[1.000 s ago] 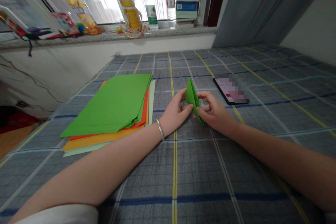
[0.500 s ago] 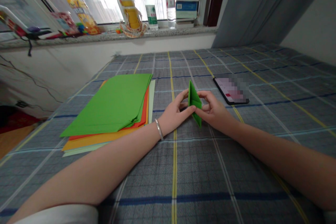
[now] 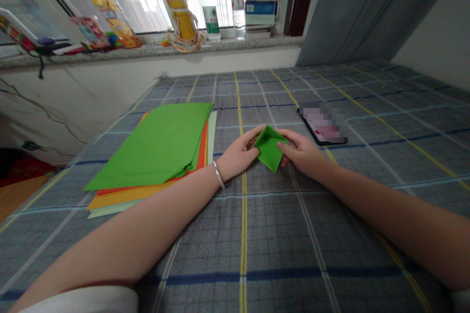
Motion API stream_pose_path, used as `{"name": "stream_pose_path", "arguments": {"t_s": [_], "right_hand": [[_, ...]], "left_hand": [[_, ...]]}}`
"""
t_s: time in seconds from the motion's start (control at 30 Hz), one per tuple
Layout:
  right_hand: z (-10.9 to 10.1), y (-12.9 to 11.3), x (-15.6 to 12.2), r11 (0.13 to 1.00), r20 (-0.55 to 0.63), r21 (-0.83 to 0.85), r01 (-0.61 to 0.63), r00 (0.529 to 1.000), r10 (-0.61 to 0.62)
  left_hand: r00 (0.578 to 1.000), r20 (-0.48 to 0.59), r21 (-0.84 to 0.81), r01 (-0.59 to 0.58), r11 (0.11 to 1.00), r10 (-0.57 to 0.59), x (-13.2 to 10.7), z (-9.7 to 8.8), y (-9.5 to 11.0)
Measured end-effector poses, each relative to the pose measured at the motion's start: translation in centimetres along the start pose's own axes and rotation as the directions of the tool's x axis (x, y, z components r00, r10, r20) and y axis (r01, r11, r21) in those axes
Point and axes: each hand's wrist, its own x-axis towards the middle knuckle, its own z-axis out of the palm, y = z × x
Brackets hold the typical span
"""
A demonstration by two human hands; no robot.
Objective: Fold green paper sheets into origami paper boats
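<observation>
A small folded green paper (image 3: 270, 149) lies nearly flat on the grey checked cloth (image 3: 279, 234), held between both hands. My left hand (image 3: 237, 154), with a silver bracelet on the wrist, pinches its left edge. From the other side, my right hand (image 3: 303, 151) grips the right edge with curled fingers.
A stack of coloured paper sheets (image 3: 157, 149), green on top, lies to the left. A phone (image 3: 323, 124) rests to the right of the hands. Bottles (image 3: 209, 7) and a box (image 3: 260, 7) stand on the windowsill (image 3: 147, 51) behind.
The folded green paper stood upright on its edge between my hands; now it has been turned down nearly flat on the cloth. Both hands have lowered with it.
</observation>
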Motion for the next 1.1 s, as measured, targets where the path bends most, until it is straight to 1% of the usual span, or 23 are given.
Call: {"name": "stream_pose_path", "arguments": {"t_s": [0.1,0.17,0.27,0.33,0.47,0.53,0.63,0.7,0.83,0.97,1.1], "right_hand": [[-0.2,0.1,0.1,0.992,-0.021,-0.116,-0.05,0.999,0.048],[-0.2,0.1,0.2,0.986,-0.046,-0.16,-0.056,0.998,0.049],[-0.3,-0.1,0.2,0.975,-0.081,-0.223,0.009,0.996,-0.028],[-0.3,-0.3,0.2,0.964,-0.067,-0.262,0.038,0.996,-0.058],[-0.6,-0.5,0.0,0.972,0.035,-0.234,-0.016,0.999,0.025],[-0.8,-0.5,-0.1,0.978,0.054,-0.21,-0.008,0.998,0.02],[-0.9,-0.5,0.0,0.974,0.001,-0.226,-0.005,1.0,0.006],[-1.0,-0.4,0.0,0.967,-0.033,-0.257,-0.007,0.999,-0.002],[-1.1,-0.2,0.2,0.952,-0.02,-0.304,0.03,0.999,-0.038],[-1.7,-0.1,0.5,0.921,0.018,-0.37,0.122,0.992,-0.124],[-2.3,0.1,0.7,0.906,0.081,-0.394,0.158,0.987,-0.137]], "left_hand": [[1.0,0.001,0.075,-0.009,0.997,0.009,-0.1,-0.2,0.1],[1.0,-0.007,0.127,-0.008,0.992,0.009,-0.1,-0.2,0.2],[1.0,-0.017,0.164,0.002,0.986,0.001,0.0,-0.1,0.4],[1.0,-0.012,0.159,0.0,0.987,0.002,0.1,-0.1,0.4],[1.0,0.01,0.131,0.026,0.991,-0.027,-0.1,-0.2,0.5],[0.999,0.016,0.127,0.027,0.992,-0.03,-0.1,-0.3,0.4],[1.0,0.03,0.144,-0.007,0.99,0.003,-0.1,-0.4,0.2],[0.999,0.024,0.194,-0.045,0.98,0.041,-0.1,-0.4,0.1],[0.995,0.028,0.349,-0.098,0.932,0.094,-0.1,-0.7,0.0],[0.984,0.103,0.534,-0.178,0.827,0.145,-0.3,-1.4,0.3],[0.964,0.181,0.628,-0.266,0.731,0.195,-0.2,-2.0,0.3]]}}
